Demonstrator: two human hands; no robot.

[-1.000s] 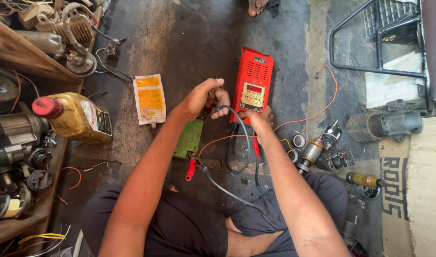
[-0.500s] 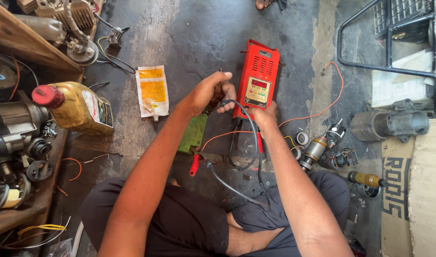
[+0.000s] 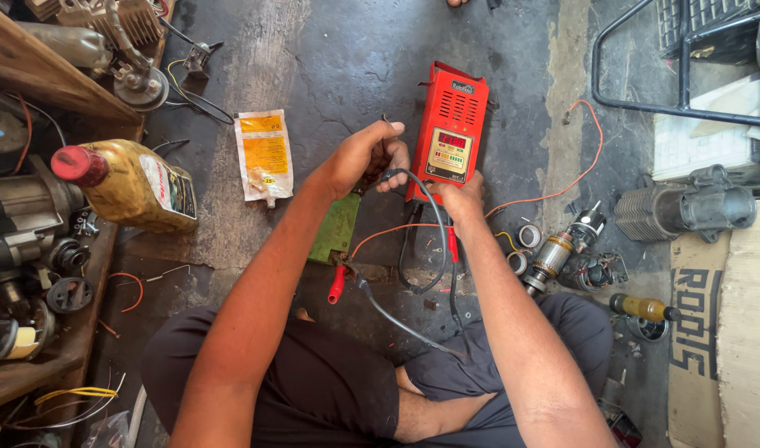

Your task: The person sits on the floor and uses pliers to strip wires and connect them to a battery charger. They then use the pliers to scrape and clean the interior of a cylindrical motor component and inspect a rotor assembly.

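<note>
A red box-shaped tester (image 3: 448, 133) with a small display lies on the dark concrete floor in front of me. My left hand (image 3: 365, 155) is closed around a small dark part and a grey cable (image 3: 413, 241) just left of the tester. My right hand (image 3: 460, 199) rests at the tester's near end, fingers curled over a red-handled clip; what it grips is partly hidden. A second red clip (image 3: 337, 284) lies on the floor by a green board (image 3: 334, 229). My crossed legs fill the bottom of the view.
A yellow oil bottle with a red cap (image 3: 124, 182) lies on a wooden shelf (image 3: 56, 91) at left, among motor parts. A yellow sachet (image 3: 264, 155) lies on the floor. A motor armature (image 3: 562, 245), a cylinder casting (image 3: 685, 207), a black metal frame (image 3: 682, 66) and cardboard (image 3: 728, 315) are at right.
Both hands have stayed at the tester's near end; the left hand has lifted slightly with the cable. My view has shifted a little, so the floor items sit lower in frame.
</note>
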